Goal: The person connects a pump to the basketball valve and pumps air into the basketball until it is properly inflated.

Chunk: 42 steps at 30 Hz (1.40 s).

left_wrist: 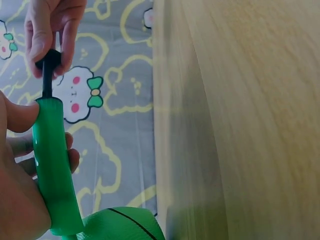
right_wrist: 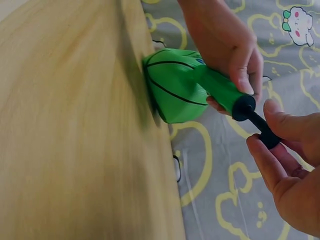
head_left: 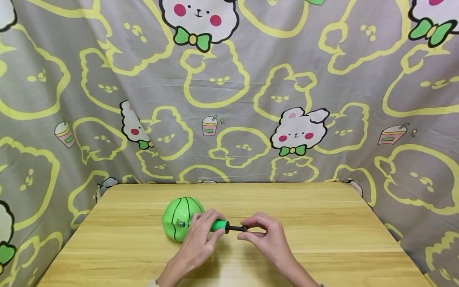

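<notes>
A green ball [head_left: 183, 213] with black lines, like a small basketball, sits on the wooden table; its sides look dented in the right wrist view. My left hand [head_left: 201, 239] grips the green barrel of a hand pump [left_wrist: 54, 165], whose far end meets the ball. From the barrel's other end a black plunger rod [head_left: 235, 228] sticks partway out to the right. My right hand [head_left: 267, 235] pinches the black knob [right_wrist: 269, 138] at the rod's end between thumb and fingers. The left palm and fingers hide part of the barrel in the head view.
The light wooden table [head_left: 322, 239] spreads out around the hands. Grey curtain cloth [head_left: 229, 95] with yellow outlines and white cartoon animals hangs along the table's back and both sides.
</notes>
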### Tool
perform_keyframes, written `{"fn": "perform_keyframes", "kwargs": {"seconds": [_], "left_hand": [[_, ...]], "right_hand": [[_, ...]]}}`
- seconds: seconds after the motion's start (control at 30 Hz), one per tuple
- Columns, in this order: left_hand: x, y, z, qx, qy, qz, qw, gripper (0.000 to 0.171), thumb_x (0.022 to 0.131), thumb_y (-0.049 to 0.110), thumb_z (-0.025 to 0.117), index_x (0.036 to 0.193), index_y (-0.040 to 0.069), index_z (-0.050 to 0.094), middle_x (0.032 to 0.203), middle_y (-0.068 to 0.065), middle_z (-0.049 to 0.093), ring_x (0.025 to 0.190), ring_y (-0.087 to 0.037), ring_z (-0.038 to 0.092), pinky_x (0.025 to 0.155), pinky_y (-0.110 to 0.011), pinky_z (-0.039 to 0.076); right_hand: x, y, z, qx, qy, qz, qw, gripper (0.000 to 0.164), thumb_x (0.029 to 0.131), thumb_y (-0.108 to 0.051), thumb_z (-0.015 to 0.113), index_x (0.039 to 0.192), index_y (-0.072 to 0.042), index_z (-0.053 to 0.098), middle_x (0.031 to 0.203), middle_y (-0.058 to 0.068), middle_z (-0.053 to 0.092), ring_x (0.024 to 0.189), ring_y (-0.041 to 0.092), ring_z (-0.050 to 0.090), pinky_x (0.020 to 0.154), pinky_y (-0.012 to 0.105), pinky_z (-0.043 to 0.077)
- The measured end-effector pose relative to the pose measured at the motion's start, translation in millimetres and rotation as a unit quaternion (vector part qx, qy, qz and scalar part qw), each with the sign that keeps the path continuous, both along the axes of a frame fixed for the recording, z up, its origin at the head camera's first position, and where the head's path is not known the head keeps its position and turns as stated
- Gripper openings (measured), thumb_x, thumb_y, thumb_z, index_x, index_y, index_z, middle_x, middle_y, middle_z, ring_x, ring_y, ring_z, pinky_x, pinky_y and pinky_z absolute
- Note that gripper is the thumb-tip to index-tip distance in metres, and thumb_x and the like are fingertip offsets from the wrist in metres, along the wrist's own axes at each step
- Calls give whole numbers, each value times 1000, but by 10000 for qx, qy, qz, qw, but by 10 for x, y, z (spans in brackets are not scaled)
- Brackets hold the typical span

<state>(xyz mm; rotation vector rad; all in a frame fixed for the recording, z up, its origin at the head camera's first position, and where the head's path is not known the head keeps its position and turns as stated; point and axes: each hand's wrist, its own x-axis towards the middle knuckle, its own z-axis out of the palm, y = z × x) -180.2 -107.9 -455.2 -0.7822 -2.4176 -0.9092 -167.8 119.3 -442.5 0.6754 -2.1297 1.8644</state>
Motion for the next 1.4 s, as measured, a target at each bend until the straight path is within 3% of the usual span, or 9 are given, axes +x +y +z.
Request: {"fn": "perform_keyframes", "kwargs": {"seconds": [0.23,0.37,0.47,0.6,0.83,1.4], "left_hand": [[26,-4,-5,-84,40,-46,9999,13,95,26,70,106,22,65,99,17,57,88,-2,52,90,-37,38],[31,1,-9,-143,43,-45,9999,14,95,27,69,107,22,65,100,16,58,90,-2,53,91,-37,39],[32,4,0,-202,-42,-67,9998,15,97,29,67,110,22,64,102,15,59,92,-3,54,92,-38,39],[23,-6,17,-159,-161,-95,9997,15,99,29,66,112,22,63,106,14,61,95,-4,56,93,-38,40],[-3,-60,11,11,-29,-27,10000,16,97,26,70,111,20,64,107,14,63,97,-4,58,93,-38,40],[-23,-95,43,28,-136,68,9999,17,96,25,69,111,19,65,107,12,64,98,-5,59,93,-39,40]], "right_hand": [[-3,-150,-39,15,-67,-10,10000,26,74,-1,89,96,-8,77,95,16,71,91,26,73,71,33,60],[7,-161,-23,139,-133,-2,9998,26,75,-1,88,96,-10,76,95,11,71,92,27,73,71,32,60],[15,-125,30,317,-242,14,9992,26,76,-4,88,96,-14,75,96,3,71,92,23,73,71,31,60],[20,-56,122,506,-390,38,9980,26,79,-7,88,98,-18,74,99,6,72,93,19,73,73,31,60],[36,45,214,600,-493,19,9970,27,82,-3,85,102,-17,74,103,2,72,96,24,73,74,31,60],[109,380,339,491,-696,-158,9962,21,84,0,82,98,-10,72,101,11,69,93,24,72,75,34,60]]}}
